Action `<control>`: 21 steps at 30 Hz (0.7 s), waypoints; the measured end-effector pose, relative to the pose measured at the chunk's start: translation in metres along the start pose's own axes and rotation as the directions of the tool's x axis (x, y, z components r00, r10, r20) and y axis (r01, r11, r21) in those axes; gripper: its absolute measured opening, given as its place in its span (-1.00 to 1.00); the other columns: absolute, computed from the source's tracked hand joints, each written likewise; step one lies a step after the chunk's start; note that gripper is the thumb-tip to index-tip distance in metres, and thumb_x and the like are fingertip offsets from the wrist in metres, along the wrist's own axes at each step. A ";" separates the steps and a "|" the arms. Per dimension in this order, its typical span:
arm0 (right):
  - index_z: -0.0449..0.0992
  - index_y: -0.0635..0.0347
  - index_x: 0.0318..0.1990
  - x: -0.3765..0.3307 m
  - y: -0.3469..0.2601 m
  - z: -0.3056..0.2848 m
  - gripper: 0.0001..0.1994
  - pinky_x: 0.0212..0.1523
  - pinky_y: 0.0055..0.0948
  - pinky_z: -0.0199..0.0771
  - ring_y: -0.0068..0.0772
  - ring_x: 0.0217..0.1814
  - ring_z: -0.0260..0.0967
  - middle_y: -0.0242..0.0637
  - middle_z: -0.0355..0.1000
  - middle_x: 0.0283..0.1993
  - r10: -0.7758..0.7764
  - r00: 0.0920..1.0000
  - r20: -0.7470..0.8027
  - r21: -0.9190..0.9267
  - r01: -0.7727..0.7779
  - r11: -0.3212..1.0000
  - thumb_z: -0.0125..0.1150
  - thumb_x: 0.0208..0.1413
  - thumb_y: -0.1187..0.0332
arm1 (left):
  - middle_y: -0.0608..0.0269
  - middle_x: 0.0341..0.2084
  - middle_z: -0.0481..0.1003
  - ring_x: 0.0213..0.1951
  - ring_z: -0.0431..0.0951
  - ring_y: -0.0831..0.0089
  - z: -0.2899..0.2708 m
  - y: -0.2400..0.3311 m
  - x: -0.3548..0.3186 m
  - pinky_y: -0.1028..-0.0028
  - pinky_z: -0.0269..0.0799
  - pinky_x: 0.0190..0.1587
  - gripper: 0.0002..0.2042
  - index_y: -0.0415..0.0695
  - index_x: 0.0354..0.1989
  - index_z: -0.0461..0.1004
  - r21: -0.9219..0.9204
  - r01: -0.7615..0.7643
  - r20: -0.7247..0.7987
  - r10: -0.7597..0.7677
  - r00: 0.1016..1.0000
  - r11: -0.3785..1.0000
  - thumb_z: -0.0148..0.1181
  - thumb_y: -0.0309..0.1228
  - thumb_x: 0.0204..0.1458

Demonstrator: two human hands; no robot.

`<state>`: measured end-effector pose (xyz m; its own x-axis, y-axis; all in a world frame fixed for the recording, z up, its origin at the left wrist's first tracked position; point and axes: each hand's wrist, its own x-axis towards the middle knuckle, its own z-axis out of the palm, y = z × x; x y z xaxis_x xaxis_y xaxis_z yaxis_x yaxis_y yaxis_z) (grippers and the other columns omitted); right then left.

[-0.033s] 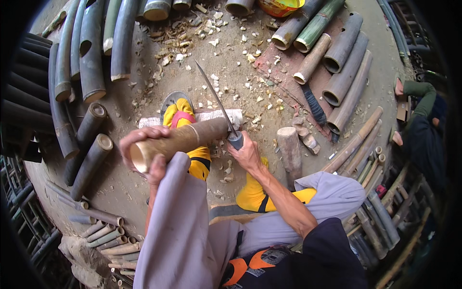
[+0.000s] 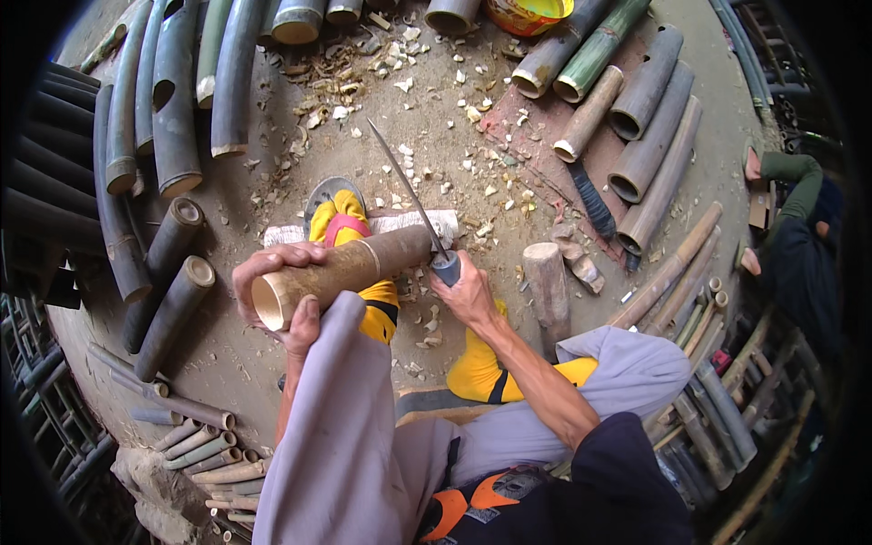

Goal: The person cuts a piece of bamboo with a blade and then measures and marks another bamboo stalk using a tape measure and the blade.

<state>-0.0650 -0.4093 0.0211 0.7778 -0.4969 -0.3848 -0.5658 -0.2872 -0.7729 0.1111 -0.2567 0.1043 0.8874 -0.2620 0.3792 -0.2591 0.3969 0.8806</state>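
Wrapped around the near end of a brown bamboo section (image 2: 341, 271), my left hand (image 2: 289, 286) holds it at a slant above my left leg. Its pale, hollow near end faces up toward me, and the far end is by the knife. My right hand (image 2: 468, 289) is closed on the grey handle of a long, narrow-bladed knife (image 2: 406, 186). The blade points up and to the left, crossing close to the bamboo's far end; whether they touch I cannot tell. Below the bamboo, a pale log (image 2: 427, 223) lies on the ground by my sandalled foot (image 2: 341, 213).
Dark bamboo tubes (image 2: 173, 118) lie at the left, more tubes (image 2: 649, 132) at the upper right. Pale chips (image 2: 409, 150) litter the ground. A wooden stump (image 2: 547, 291) stands right of my hand. Another person (image 2: 799, 254) is at the far right, near stacked poles (image 2: 690, 272).
The bamboo's near end has tipped slightly, so its hollow opening shows more. My left hand's fingers have shifted with it. The right hand and knife have barely moved.
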 end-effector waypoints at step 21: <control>0.39 0.30 -0.27 -0.002 0.007 0.001 -0.72 -0.37 -0.35 0.47 -0.29 -0.41 0.51 -0.13 0.48 -0.47 0.034 0.999 0.030 0.071 -0.036 0.997 0.31 -0.03 0.31 | -0.13 -0.25 0.47 -0.07 0.50 0.00 -0.031 0.034 0.005 -0.04 0.36 0.07 -0.47 -0.32 -0.11 0.31 0.171 0.228 0.368 -0.277 0.888 0.959 0.21 -0.53 -0.41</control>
<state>-0.0701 -0.4092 0.0159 0.7660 -0.4812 -0.4263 -0.5728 -0.2098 -0.7924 0.1182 -0.2172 0.1272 0.7194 -0.6659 0.1976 -0.1117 0.1699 0.9791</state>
